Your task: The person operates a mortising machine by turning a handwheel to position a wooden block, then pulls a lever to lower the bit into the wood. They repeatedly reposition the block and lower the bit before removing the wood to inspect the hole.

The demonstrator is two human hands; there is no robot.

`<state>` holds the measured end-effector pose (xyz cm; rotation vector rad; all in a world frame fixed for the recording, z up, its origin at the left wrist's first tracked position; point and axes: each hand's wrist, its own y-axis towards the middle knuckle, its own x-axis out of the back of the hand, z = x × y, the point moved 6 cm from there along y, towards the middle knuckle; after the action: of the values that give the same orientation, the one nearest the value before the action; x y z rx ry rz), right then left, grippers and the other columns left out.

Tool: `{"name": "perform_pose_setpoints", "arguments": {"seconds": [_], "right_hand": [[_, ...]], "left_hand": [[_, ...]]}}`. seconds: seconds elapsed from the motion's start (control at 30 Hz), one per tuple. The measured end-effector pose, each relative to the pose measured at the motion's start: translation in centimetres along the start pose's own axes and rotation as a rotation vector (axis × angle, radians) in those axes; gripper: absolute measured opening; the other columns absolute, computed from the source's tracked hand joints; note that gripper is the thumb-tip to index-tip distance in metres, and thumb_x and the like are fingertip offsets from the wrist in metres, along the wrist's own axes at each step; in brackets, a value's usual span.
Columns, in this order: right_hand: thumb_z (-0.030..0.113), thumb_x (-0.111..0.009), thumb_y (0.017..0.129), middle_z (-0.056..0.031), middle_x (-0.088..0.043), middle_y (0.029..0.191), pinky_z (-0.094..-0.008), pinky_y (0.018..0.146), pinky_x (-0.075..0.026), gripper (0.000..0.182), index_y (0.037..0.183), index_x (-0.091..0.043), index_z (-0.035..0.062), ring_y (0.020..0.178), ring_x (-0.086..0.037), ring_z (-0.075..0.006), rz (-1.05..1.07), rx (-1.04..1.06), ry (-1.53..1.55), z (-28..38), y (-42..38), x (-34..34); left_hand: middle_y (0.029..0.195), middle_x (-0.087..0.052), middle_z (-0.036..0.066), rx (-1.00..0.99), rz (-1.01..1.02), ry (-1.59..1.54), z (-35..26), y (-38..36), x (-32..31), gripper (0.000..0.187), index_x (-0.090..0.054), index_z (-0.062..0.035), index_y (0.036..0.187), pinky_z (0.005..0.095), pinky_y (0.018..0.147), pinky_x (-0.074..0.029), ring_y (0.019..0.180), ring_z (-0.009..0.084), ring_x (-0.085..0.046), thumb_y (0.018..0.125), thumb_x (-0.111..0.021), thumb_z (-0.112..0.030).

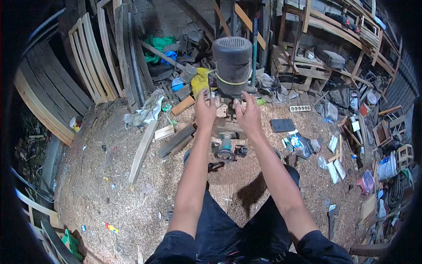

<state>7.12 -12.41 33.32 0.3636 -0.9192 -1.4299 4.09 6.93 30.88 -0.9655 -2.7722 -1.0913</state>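
Hands are reaching, left hand (205, 110) and right hand (249, 115) both open (nothing gripped), toward the motor (232, 66); approaching squarely seems best.

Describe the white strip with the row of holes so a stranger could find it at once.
Start at the big dark motor housing standing upright in the middle, which both hands reach toward. Look to its right, across the sawdust floor, just beyond the flat black slab. The white strip lies there, the only pale bar with a row of dark openings.
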Motion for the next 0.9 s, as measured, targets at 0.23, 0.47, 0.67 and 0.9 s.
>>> {"name": "perform_pose_setpoints", "arguments": {"seconds": [0.23,0.47,0.67,0.9], "right_hand": [[0.011,-0.061,0.091,-0.0270,-0.060,0.113,-0.0481,0.092,-0.047,0.036,0.123,-0.055,-0.0063,0.106,-0.059,-0.0449,-0.010,-0.006,0.007,0.3,2.3,-0.9],[0.008,-0.065,0.090,-0.0209,-0.064,0.109,-0.0414,0.088,-0.050,0.035,0.121,-0.057,-0.0040,0.101,-0.064,-0.0345,-0.064,0.033,-0.042,-0.7,3.0,-0.1],[0.008,-0.062,0.089,-0.0253,-0.062,0.111,-0.0447,0.091,-0.049,0.035,0.121,-0.057,-0.0061,0.105,-0.061,-0.0411,-0.067,-0.036,0.048,0.2,4.0,1.2],[0.007,-0.063,0.088,-0.0241,-0.062,0.110,-0.0448,0.089,-0.050,0.036,0.121,-0.057,-0.0055,0.102,-0.062,-0.0408,-0.173,0.064,0.055,3.9,9.0,5.0]], "left_hand": [[0.106,-0.065,0.024,-0.009,-0.023,0.176,2.2,4.5,-1.8,0.025,-0.062,0.0046,0.107,0.0452,0.089,-0.047,0.101,0.0420,-0.061,0.084,-0.068,-0.006],[0.091,-0.067,0.022,0.018,-0.109,0.223,2.1,6.2,-2.0,0.021,-0.063,0.0037,0.087,0.0472,0.077,-0.049,0.089,0.0429,-0.063,0.082,-0.072,-0.014],[0.091,-0.068,0.019,-0.030,-0.125,-0.009,0.0,5.6,-1.3,0.027,-0.066,0.0019,0.097,0.0438,0.081,-0.050,0.090,0.0380,-0.065,0.086,-0.072,-0.022],[0.101,-0.065,0.014,-0.344,-0.180,-0.074,-15.7,6.8,1.2,0.024,-0.065,-0.0006,0.105,0.0379,0.084,-0.049,0.092,0.0285,-0.064,0.087,-0.070,-0.016]]}}
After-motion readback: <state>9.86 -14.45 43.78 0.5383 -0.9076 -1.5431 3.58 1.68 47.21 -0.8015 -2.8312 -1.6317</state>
